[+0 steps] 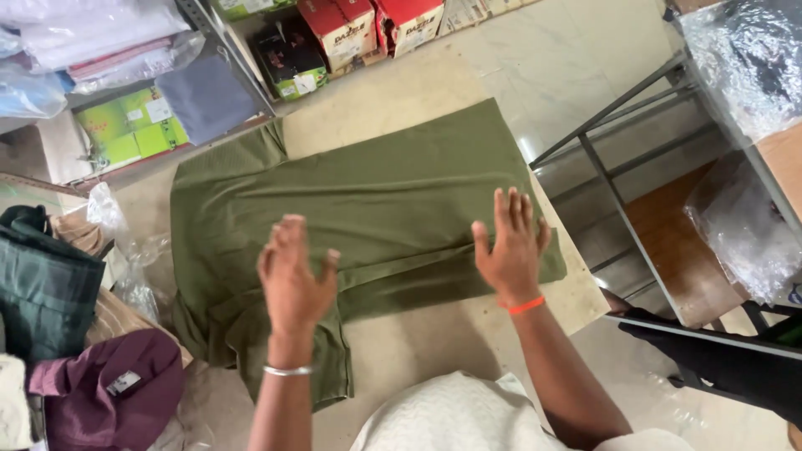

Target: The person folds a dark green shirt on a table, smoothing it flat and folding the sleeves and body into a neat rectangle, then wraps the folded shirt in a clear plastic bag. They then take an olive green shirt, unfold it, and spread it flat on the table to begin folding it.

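The left hand (292, 280) hovers over the green shirt (368, 209), its grip apart, fingers spread and slightly curled, holding nothing. The right hand (510, 250) lies flat on the shirt, grip apart, fingers splayed, palm pressing the folded cloth near its right edge. A silver bangle (288, 370) rings the left wrist, an orange band (526, 306) the right. The shirt lies spread under both hands on the pale surface (434, 334), one sleeve hanging below the left hand. Left of that hand sit a maroon cap (109, 392) and a dark plaid cloth (42, 284). Beyond the fingers stand red boxes (368, 25). Right of the right hand stands a metal rack (618, 200).
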